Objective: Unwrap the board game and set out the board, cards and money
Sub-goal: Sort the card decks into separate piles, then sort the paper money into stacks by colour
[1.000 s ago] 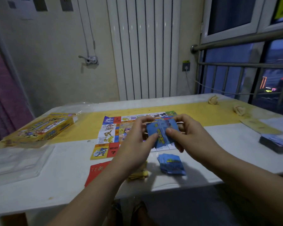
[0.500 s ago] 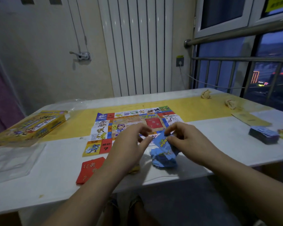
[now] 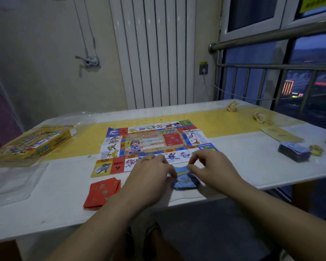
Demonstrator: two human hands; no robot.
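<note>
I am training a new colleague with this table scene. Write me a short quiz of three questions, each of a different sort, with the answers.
1. True or false: the loose pile of red paper cards lies on top of the colourful printed game board.
2. Where is the yellow cardboard game box? A) at the table's left end; B) on the board; C) under the red cards.
3. Fill in: the small pile of paper cards between the left hand and the right hand is ____ in colour.

Key: 1 false, because it lies on the white table top, nearer than the board. 2 A. 3 blue.
</note>
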